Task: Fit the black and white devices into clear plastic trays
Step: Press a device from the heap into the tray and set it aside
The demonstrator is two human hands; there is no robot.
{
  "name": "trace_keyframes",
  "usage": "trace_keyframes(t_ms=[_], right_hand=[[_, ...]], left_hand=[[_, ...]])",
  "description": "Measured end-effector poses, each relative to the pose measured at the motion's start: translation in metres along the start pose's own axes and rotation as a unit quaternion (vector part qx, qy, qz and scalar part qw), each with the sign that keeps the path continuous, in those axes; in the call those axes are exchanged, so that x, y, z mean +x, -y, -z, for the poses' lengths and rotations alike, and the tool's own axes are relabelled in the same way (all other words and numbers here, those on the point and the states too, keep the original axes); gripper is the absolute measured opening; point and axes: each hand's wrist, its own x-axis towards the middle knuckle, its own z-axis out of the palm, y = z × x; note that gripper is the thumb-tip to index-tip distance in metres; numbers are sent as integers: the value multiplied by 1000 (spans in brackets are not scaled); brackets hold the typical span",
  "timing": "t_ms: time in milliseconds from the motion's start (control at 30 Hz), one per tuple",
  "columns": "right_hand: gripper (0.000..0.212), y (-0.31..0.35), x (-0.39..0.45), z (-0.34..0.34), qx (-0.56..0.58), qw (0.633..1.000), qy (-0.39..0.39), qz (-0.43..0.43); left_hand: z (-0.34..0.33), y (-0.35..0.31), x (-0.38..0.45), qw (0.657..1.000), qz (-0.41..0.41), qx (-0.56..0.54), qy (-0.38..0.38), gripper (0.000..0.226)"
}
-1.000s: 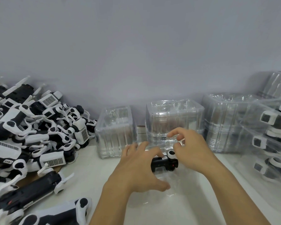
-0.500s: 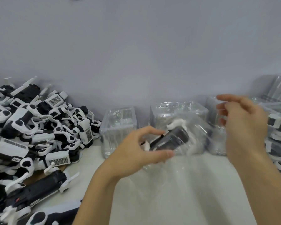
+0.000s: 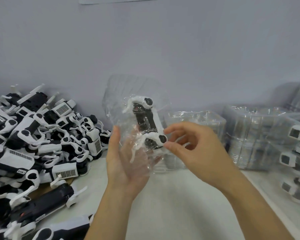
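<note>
I see a thin, clear, glossy plastic tray (image 3: pixel 137 118), crinkled with glints, around a matt black and smooth white plastic device (image 3: pixel 145 122). At three o'clock, stacked trays (image 3: pixel 249 135) look shiny and ribbed. The tabletop (image 3: pixel 171 196) appears smooth, matt white.

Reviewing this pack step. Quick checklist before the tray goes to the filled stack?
1. Device inside clear tray: ok.
2. Left hand supports tray from below: ok.
3. Right hand pinches the tray's right edge by the device's lower end: ok.
4. Device fully seated in its cavity: cannot tell.
5. Tray closed: cannot tell.
6. Filled trays at right, landing spot: cannot tell.
</note>
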Motion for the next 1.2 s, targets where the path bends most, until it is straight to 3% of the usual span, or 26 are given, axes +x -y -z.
trace_keyframes(t_ms=[333, 1067, 1200], right_hand=[[25, 3, 0, -7, -43, 997, -33, 47], [25, -2, 1, -7, -68, 993, -60, 77], [21, -3, 1, -5, -72, 994, -54, 67]], left_hand=[[12, 6, 7, 996, 22, -49, 76, 94], [4, 12, 8, 994, 42, -80, 62, 106], [4, 13, 7, 995, 32, -70, 56, 97]])
